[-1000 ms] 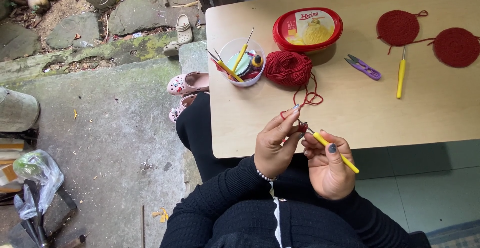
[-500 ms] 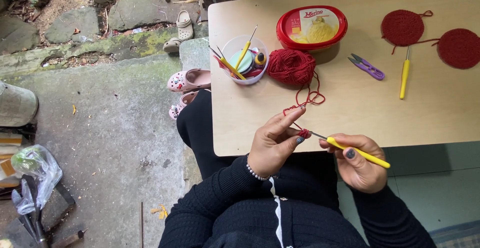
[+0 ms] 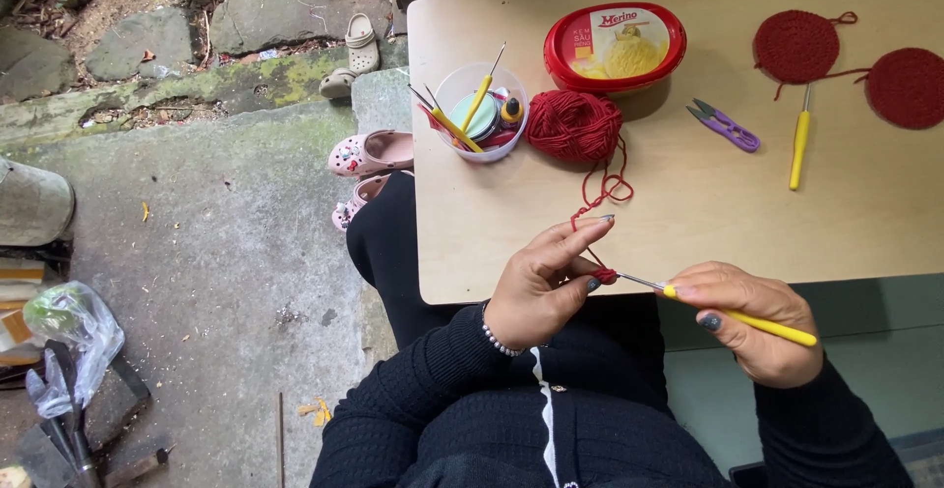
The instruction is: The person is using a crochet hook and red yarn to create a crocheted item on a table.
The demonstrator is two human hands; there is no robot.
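Observation:
My left hand (image 3: 543,284) pinches a small red crochet piece (image 3: 604,276) at the near table edge, with red yarn running over its forefinger. My right hand (image 3: 749,319) grips a yellow-handled crochet hook (image 3: 739,317) whose metal tip is in the red piece. The yarn strand (image 3: 602,188) leads up to a red yarn ball (image 3: 573,125) on the wooden table (image 3: 688,213).
A clear cup (image 3: 481,113) of hooks and tools stands beside the ball. Behind it sits a red-lidded tub (image 3: 616,46). Purple snips (image 3: 726,125), a second yellow hook (image 3: 799,146) and two red crocheted discs (image 3: 796,46) lie to the right. Sandals (image 3: 372,152) rest on the ground at left.
My right hand has drawn the hook out to the right and apart from my left hand, then held there. My left hand keeps its pinch on the red piece.

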